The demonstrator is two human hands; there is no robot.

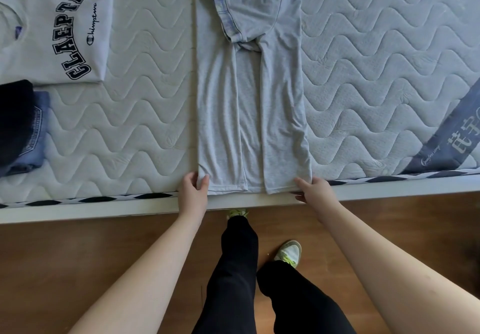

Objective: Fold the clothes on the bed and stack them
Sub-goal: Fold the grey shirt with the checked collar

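At far left on the quilted mattress [145, 105], a folded white sweatshirt [55, 30] with dark block lettering, lying flat near the top edge of view. Just below it, at the left border, a dark folded garment [14, 123] stacked on folded blue jeans [36, 136], the denim showing along the pile's right side and bottom.

In the middle, a light grey T-shirt [250, 105], laid lengthwise across the mattress with both long sides folded inward so the two flaps nearly meet along a centre gap. A sleeve with a pale plaid cuff turned in near the top. Hem lying at the mattress's near edge, just above the white bed frame [389, 190].

Left hand [193, 192] at the hem's left corner, thumb and fingers curled round the fabric, pinching it. Right hand [315, 189] at the hem's right corner, fingers extended on top of the cloth with the thumb tucked beneath the edge, gripping that corner.

Further right, bare quilted mattress with wavy stitching, and a grey-blue label band [452, 136] running diagonally across the corner.

Below the frame, brown wooden floor [78, 255], black trousers [239, 268] and pale sneakers with yellow-green laces [289, 253].
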